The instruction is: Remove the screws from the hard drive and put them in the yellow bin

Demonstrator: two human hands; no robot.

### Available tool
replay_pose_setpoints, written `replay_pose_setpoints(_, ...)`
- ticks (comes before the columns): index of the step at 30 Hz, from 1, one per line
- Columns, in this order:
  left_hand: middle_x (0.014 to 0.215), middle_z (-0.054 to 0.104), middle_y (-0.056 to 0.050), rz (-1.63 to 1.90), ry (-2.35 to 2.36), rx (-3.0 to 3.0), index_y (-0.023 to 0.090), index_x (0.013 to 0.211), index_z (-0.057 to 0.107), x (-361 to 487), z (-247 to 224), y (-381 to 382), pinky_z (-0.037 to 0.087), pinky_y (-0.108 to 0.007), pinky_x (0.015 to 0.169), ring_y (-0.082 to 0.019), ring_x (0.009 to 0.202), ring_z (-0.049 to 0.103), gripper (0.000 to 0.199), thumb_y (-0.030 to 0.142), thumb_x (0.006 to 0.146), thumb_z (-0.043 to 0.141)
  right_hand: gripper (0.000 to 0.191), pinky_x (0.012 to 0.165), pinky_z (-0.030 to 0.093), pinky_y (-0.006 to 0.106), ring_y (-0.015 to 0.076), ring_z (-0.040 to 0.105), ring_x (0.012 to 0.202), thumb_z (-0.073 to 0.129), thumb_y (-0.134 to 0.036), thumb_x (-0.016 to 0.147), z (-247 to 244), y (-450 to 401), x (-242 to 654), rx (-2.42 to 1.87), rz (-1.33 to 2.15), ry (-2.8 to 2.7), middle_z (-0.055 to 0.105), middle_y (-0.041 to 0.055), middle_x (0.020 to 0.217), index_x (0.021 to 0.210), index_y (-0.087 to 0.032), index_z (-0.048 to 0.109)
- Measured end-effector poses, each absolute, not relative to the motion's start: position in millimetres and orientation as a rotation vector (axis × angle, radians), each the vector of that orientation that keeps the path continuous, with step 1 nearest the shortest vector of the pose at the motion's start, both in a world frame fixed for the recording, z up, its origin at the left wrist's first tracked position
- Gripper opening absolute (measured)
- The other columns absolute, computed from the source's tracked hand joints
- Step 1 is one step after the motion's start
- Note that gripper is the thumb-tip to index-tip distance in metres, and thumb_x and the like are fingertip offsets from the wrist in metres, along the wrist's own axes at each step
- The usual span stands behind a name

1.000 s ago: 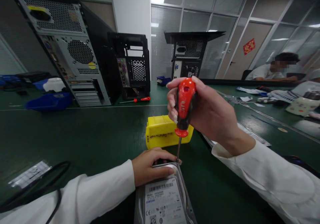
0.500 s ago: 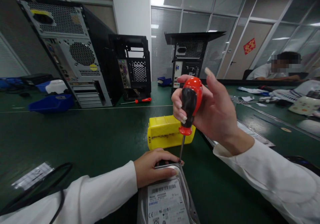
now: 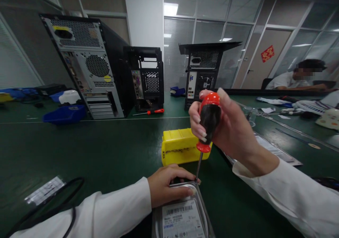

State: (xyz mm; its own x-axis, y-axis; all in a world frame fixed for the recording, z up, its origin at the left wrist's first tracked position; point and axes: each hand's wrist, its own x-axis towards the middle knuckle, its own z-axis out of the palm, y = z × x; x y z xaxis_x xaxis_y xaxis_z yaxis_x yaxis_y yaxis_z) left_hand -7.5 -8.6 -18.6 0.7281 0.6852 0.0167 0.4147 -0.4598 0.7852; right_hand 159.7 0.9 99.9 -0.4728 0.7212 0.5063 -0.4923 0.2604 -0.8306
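A silver hard drive (image 3: 182, 216) with a white printed label lies on the green table at the bottom of the head view. My left hand (image 3: 171, 185) grips its far end, thumb on the top face and fingers along the far edge. My right hand (image 3: 230, 132) is closed around the red and black handle of a screwdriver (image 3: 209, 119). The shaft points down, and its tip meets the drive's far right corner beside my left fingertips. What lies under the tip is too small to make out. Just beyond the drive stands a yellow plastic bin (image 3: 176, 147).
Computer cases stand at the back, a large one (image 3: 92, 64) on the left. Another screwdriver (image 3: 155, 111) lies before the middle case. A blue bin (image 3: 65, 114) and a black cable (image 3: 71, 195) are at left. Across the right side sits a person (image 3: 286, 80).
My right thumb, raised off the handle earlier, now rests against it. The whole view has shifted slightly; the screwdriver tip stays at the same corner and my left hand keeps its hold.
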Motion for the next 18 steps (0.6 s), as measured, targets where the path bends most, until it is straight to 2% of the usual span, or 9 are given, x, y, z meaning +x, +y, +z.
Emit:
replay_pose_setpoints(2,0.11,0.066,-0.005,0.424,0.832,2.115,0.023,0.114,0.064,-7.6,-17.9,-9.0,0.045,-0.033,0.088,-0.024,0.099,0.059,0.039,0.044,0.083,0.057,0.026,0.054,0.043,0.024,0.0092,0.049,0.055,0.038,-0.043,0.09,100.6,0.7,160.6,-0.236,1.48,-1.467,0.052,0.0001,0.074,0.097,-0.022,0.052)
replay_pose_setpoints(4,0.11,0.066,-0.005,0.425,0.825,2.115,0.024,0.114,0.064,-7.8,-17.0,-9.3,0.045,-0.032,0.088,-0.024,0.099,0.058,0.038,0.044,0.083,0.057,0.028,0.06,0.046,0.025,0.0102,0.053,0.061,0.035,-0.039,0.092,100.7,1.7,162.2,-0.27,1.477,-1.486,0.054,0.002,0.08,0.1,-0.02,0.055)
replay_pose_setpoints(9,0.11,0.066,-0.005,0.419,0.809,2.127,0.024,0.115,0.064,-8.6,-15.9,-8.9,0.044,-0.033,0.088,-0.025,0.1,0.058,0.039,0.045,0.083,0.057,0.017,0.071,0.051,0.024,0.011,0.059,0.073,0.057,-0.033,0.084,100.2,5.4,166.5,-0.314,1.423,-1.559,0.059,0.0015,0.084,0.095,-0.02,0.057)
replay_pose_setpoints(11,0.11,0.066,-0.005,0.417,0.812,2.132,0.024,0.115,0.064,-8.6,-16.2,-8.8,0.044,-0.033,0.088,-0.024,0.099,0.058,0.039,0.045,0.083,0.056,0.013,0.065,0.05,0.021,0.0089,0.059,0.066,0.061,-0.025,0.081,100.6,5.4,167.3,-0.288,1.418,-1.567,0.059,-0.001,0.078,0.09,-0.021,0.053)
replay_pose_setpoints(14,0.108,0.066,-0.006,0.425,0.82,2.131,0.023,0.114,0.064,-8.1,-17.0,-9.0,0.044,-0.032,0.087,-0.024,0.098,0.058,0.039,0.045,0.083,0.056,0.017,0.048,0.041,0.016,0.0052,0.048,0.049,0.061,-0.022,0.081,101.5,3.9,167.4,-0.223,1.464,-1.543,0.052,-0.0052,0.066,0.092,-0.023,0.047)
replay_pose_setpoints(16,0.107,0.066,-0.006,0.434,0.829,2.123,0.023,0.114,0.065,-7.5,-17.7,-9.3,0.045,-0.033,0.086,-0.024,0.097,0.058,0.039,0.045,0.082,0.057,0.015,0.049,0.041,0.018,0.0063,0.046,0.05,0.055,-0.031,0.085,102.5,3.2,167.7,-0.211,1.486,-1.521,0.05,-0.0038,0.066,0.096,-0.023,0.049)
replay_pose_setpoints(18,0.105,0.066,-0.007,0.443,0.84,2.11,0.023,0.113,0.065,-7.1,-18.1,-9.6,0.045,-0.033,0.085,-0.024,0.096,0.058,0.039,0.045,0.081,0.058,0.023,0.058,0.046,0.024,0.0095,0.052,0.06,0.045,-0.039,0.088,103.6,3.4,168.8,-0.234,1.506,-1.528,0.053,0.0005,0.075,0.098,-0.02,0.053)
